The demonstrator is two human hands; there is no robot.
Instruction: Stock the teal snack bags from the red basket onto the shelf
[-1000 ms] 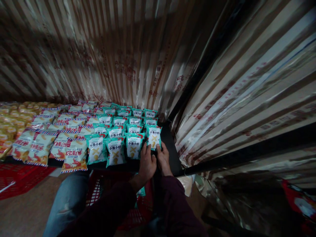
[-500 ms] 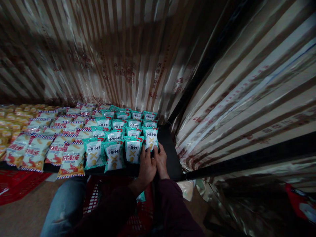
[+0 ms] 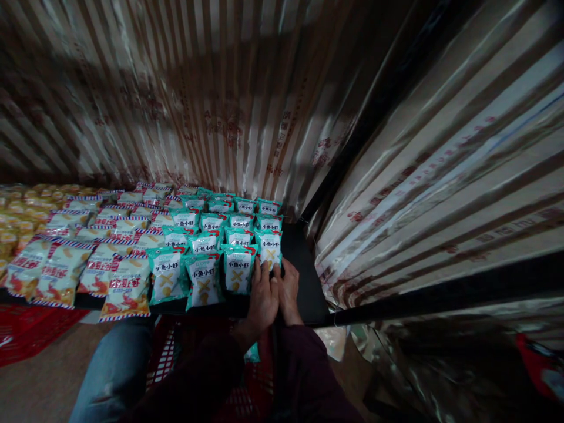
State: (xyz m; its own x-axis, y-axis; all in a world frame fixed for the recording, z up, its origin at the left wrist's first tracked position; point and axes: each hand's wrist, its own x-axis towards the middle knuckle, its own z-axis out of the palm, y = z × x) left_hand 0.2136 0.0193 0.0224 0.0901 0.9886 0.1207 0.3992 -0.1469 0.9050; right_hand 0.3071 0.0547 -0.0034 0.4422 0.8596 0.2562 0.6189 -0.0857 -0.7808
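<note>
My left hand (image 3: 263, 299) and my right hand (image 3: 289, 292) are side by side at the lower end of a teal-and-white snack bag (image 3: 269, 247), their fingers closed around its bottom. The bag leans upright at the right end of the front row on a black shelf (image 3: 304, 282). Just left of my left hand stands another teal snack bag (image 3: 238, 269) of the same kind. Several more matching bags line up in rows behind and to the left. My fingertips partly cover the held bag's lower edge.
Left of the teal bags lie red-and-white snack bags (image 3: 126, 288), then yellow packs (image 3: 26, 217). Below the shelf are a red basket (image 3: 161, 358) and another red basket (image 3: 35, 335). Striped wrapped sheeting (image 3: 247, 117) rises behind; a dark frame bar (image 3: 440, 288) runs right.
Both hands have stayed at the same bag, shifting only slightly downward in view. The rest of the bags look unchanged.
</note>
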